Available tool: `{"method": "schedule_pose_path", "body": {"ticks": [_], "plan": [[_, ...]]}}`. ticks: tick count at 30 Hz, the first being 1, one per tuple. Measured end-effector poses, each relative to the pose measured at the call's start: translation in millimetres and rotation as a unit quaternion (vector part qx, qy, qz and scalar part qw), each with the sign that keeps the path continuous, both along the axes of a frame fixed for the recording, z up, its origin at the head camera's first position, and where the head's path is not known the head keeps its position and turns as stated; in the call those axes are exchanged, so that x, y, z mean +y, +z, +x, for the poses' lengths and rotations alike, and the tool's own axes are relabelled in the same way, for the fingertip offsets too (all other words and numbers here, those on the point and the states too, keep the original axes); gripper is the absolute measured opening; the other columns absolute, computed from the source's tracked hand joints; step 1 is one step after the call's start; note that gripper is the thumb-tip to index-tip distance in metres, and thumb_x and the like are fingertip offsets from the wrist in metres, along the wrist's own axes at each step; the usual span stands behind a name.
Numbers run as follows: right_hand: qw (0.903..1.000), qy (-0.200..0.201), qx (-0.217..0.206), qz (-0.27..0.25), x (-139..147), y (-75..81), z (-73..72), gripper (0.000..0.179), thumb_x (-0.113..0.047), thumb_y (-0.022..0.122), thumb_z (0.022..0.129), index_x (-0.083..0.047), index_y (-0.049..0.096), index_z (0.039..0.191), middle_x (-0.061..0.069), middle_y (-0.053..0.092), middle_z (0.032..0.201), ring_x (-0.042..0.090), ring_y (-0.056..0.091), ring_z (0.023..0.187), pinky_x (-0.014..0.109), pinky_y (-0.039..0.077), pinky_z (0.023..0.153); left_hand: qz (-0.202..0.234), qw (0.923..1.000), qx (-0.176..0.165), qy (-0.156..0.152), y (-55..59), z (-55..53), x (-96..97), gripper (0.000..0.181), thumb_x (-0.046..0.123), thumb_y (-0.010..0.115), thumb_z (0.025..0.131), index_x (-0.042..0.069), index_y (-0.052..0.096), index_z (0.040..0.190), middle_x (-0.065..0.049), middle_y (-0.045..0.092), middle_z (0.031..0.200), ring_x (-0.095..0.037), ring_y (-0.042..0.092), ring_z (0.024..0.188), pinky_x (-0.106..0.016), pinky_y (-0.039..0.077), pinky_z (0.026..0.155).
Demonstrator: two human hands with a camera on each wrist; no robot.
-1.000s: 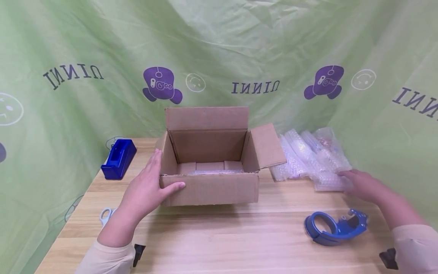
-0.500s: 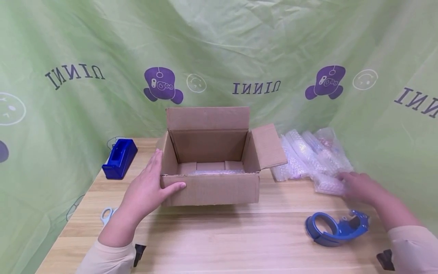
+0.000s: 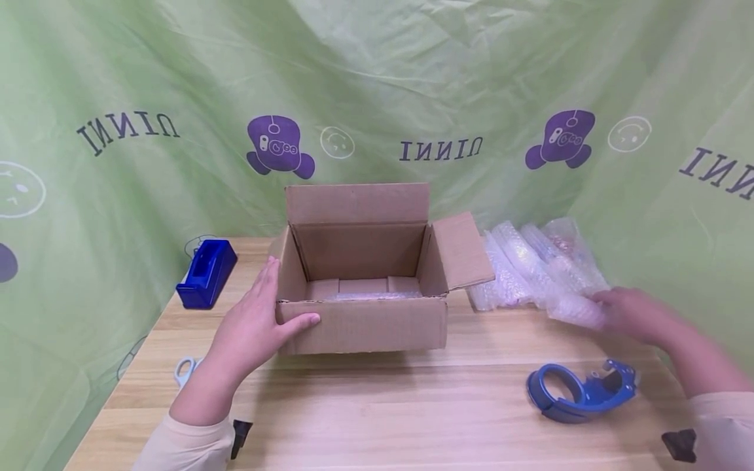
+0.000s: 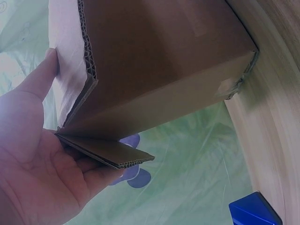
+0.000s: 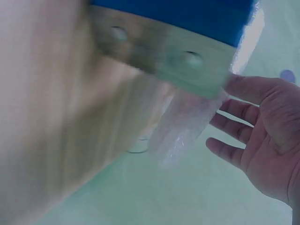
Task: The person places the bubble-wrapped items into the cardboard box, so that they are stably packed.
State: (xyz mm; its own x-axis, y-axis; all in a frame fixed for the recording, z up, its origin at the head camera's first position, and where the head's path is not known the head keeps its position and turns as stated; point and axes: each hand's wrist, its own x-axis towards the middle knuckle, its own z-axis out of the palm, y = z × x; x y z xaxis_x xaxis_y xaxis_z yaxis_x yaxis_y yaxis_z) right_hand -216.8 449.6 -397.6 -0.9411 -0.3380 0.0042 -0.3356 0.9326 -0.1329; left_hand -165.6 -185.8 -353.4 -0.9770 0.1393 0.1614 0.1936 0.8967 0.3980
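An open cardboard box (image 3: 362, 327) stands mid-table, its back and right flaps raised or spread. Bubble wrap (image 3: 374, 296) shows inside it. My left hand (image 3: 250, 327) holds the box's near left corner. In the left wrist view its thumb (image 4: 40, 77) lies on the front flap, while the fingers sit under the side flap (image 4: 110, 152). At the right, my right hand (image 3: 636, 317) pinches the near end of a bubble-wrap packet (image 3: 577, 309). It belongs to a pile of bubble-wrapped packets (image 3: 515, 265). Motion blurs the right wrist view, where the fingertips meet the bubble wrap (image 5: 185, 124).
A blue tape gun (image 3: 568, 396) lies near the right front, below my right forearm. On the left are a blue desktop tape dispenser (image 3: 206, 275) and light blue scissors (image 3: 184, 371), partly covered by my left arm. A green printed curtain (image 3: 377, 85) hangs behind the table.
My right hand has shifted a little to the right, and the near end of the packet has moved and tilted with it. The left hand and box have stayed put.
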Motion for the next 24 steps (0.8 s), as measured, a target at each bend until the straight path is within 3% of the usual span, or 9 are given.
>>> {"method": "schedule_pose_path", "body": {"ticks": [3,9,16,24], "plan": [[0.9998,0.006,0.016,-0.014,-3,13.5,0.3,0.044,-0.015,0.071,0.086,0.011,0.061,0.121,0.033,0.063,0.110,0.053,0.059,0.101,0.064,0.047,0.084,0.001,1.0000,0.001,0.001,-0.6,0.5,-0.8,0.122,0.080,0.055,0.078,0.005,0.000,0.158,-0.016,0.006,0.165,-0.039,0.018,0.149,-0.062,0.027,0.113],[0.9967,-0.021,0.044,-0.065,-17,35.4,0.4,0.057,-0.028,0.070,0.091,0.011,0.054,0.130,0.037,0.055,0.118,0.054,0.054,0.105,0.068,0.044,0.084,0.001,1.0000,0.001,0.002,-0.9,0.6,-1.2,0.123,0.081,0.054,0.078,0.006,-0.002,0.158,-0.016,0.005,0.165,-0.040,0.018,0.149,-0.062,0.027,0.114],[0.9886,0.001,0.119,-0.092,-42,55.8,-2.4,0.055,-0.024,0.072,0.090,0.008,0.055,0.132,0.029,0.055,0.115,0.046,0.055,0.101,0.065,0.045,0.082,0.002,1.0000,-0.002,0.001,-1.0,-0.4,-0.3,0.123,0.080,0.054,0.078,0.006,-0.002,0.158,-0.015,0.005,0.165,-0.039,0.017,0.149,-0.062,0.027,0.114],[0.9810,0.019,0.140,-0.134,-89,83.3,-9.7,0.051,-0.020,0.073,0.089,0.002,0.055,0.131,0.023,0.060,0.114,0.038,0.055,0.107,0.060,0.046,0.087,0.001,1.0000,0.004,0.000,-1.6,-0.4,-0.5,0.122,0.079,0.056,0.078,0.005,0.000,0.158,-0.017,0.007,0.164,-0.040,0.018,0.149,-0.061,0.027,0.114]]}}
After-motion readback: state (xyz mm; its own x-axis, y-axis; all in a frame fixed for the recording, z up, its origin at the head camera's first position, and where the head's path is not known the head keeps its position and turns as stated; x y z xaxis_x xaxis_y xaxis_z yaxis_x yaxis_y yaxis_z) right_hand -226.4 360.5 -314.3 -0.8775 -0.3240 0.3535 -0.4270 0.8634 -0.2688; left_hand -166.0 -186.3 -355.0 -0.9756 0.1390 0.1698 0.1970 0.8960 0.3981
